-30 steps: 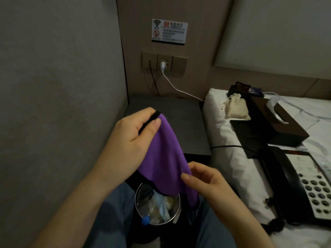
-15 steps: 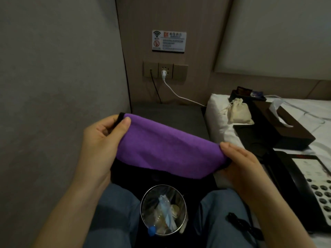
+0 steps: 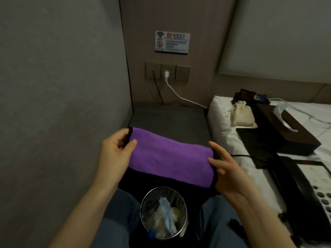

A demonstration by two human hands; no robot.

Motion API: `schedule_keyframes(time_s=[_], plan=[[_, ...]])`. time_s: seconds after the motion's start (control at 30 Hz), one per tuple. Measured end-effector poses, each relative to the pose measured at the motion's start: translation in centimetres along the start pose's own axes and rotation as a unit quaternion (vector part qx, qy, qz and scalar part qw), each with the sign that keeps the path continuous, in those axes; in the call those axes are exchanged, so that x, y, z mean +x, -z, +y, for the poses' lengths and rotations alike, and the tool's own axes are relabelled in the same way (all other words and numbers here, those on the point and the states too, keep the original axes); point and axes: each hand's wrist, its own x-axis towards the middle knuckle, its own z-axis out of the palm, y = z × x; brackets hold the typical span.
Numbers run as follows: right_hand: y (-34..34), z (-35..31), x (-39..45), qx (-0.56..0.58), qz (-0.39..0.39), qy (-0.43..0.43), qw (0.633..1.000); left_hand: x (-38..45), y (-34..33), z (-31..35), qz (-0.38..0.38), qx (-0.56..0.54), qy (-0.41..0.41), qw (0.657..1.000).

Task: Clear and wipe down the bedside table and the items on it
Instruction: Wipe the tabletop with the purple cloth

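Cloth (image 3: 170, 156), purple, hangs stretched between 2 hands over the counter (image 3: 168, 119): left hand (image 3: 114, 151) pinches its 9 o'clock edge, right hand (image 3: 227, 165) its 3 o'clock. A slipped pinch would likely drop it into the bin (image 3: 163, 212) at 6 o'clock.

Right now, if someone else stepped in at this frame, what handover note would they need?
Left hand pinches the left edge of the purple cloth; right hand holds its right edge, the cloth stretched between them above the bin.
Bedside table top looks bare.
On the bed: cloth pouch, tissue box, telephone, a dark flat item.
Done: table cleared.
Left: wipe the table, wipe the items, put them back.
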Motion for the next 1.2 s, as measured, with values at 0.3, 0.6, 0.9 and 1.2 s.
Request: schedule_keyframes(time_s=[0.3,0.6,0.9,1.2], plan=[[-0.5,4.2,8.8,-0.282,0.023,-0.003,0.959,3.3,0.8,-10.8,0.072,-0.046,0.218,0.972],[-4.1,5.4,19.7,-0.364,-0.002,0.049,0.930,14.1,1.2,-15.7,0.110,0.124,0.136,0.977],[-6.2,12.6,25.5,-0.782,-0.084,0.149,0.599,14.7,-0.5,-24.2,-0.231,0.622,0.007,0.748],[-4.9,16.5,24.9,-0.823,-0.064,0.116,0.552,11.1,-0.1,-25.6,-0.254,0.623,0.065,0.737]])
